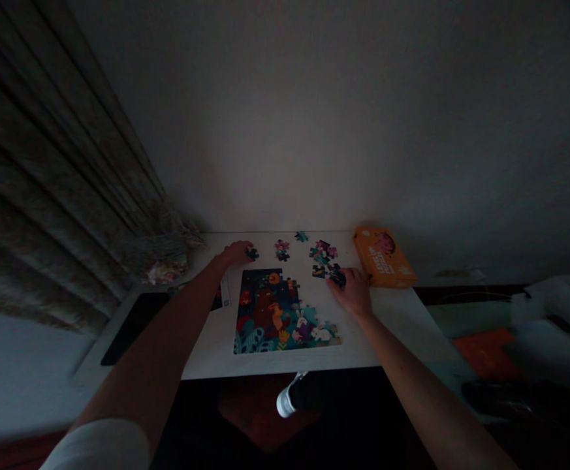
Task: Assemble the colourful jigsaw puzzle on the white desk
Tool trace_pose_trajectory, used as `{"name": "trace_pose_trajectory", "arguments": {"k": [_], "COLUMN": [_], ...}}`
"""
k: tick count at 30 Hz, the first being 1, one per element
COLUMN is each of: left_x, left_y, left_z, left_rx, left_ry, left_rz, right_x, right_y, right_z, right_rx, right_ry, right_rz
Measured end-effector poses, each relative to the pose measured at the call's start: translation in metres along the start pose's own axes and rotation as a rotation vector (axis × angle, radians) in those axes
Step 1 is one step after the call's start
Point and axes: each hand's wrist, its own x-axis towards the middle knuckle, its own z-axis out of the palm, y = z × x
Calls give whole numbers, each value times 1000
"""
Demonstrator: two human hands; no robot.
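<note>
A partly assembled jigsaw puzzle (269, 313) with animals lies on the white table, its upper right side stepped and ragged. Beyond its top left corner, my left hand (237, 252) has its fingers closed about a dark puzzle piece (252, 253). On the right, my right hand (354, 291) grips a dark puzzle piece (336, 277) between thumb and fingers, beside other loose pieces (318, 271). Further back lie a pink and teal cluster of pieces (323, 250), a smaller cluster (281, 250) and a single teal piece (301, 236).
An orange puzzle box (385, 258) stands at the table's back right. To the left are a dark flat mat (135, 326), a printed sheet (222, 295) partly behind my left arm, and a wrapped dried bouquet (167, 261) by the curtain (59, 150). The wall borders the back edge.
</note>
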Motion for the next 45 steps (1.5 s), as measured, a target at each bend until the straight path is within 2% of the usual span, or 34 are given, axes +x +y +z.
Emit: {"name": "trace_pose_trajectory", "arguments": {"k": [5, 9, 12, 16, 20, 23, 26, 30, 33, 36, 38, 41, 43, 45], "left_x": [-19, -49, -78, -118, -156, -178, -192, -195, -193, -193, -195, -199, -202, -203], "left_y": [12, 27, 43, 70, 98, 117, 128, 127, 120, 110, 103, 93, 87, 83], "left_z": [5, 19, 42, 84, 124, 147, 160, 164, 159, 146, 135, 121, 117, 118], "left_rx": [-257, -535, -740, -1000, -1316, -1382, -1408, -1242, -1007, -666, -332, 145, 320, 391], "left_ry": [94, 175, 199, 198, 328, 357, 362, 392, 399, 353, 317, 215, 136, 94], "left_rz": [-46, -83, -106, -113, -130, -142, -106, -80, -44, 4, 102, 322, 410, 430], "right_x": [0, 1, 3, 6, -2, -16, -30, -37, -36, -31, -24, -6, 9, 25], "right_y": [-1, -2, 0, -1, -34, -77, -112, -127, -123, -114, -106, -94, -88, -87], "right_z": [-1, -3, -6, -15, -25, -30, -33, -34, -32, -27, -21, -10, -1, 8], "right_rx": [12, 57, 136, 303, 616, 977, 1172, 1269, 1242, 1163, 1127, 1102, 1056, 981], "right_ry": [-1, 5, 33, 109, 113, -72, -263, -334, -374, -339, -299, -290, -311, -319], "right_rz": [11, 24, 30, 59, 198, 321, 386, 449, 445, 415, 426, 436, 403, 344]}}
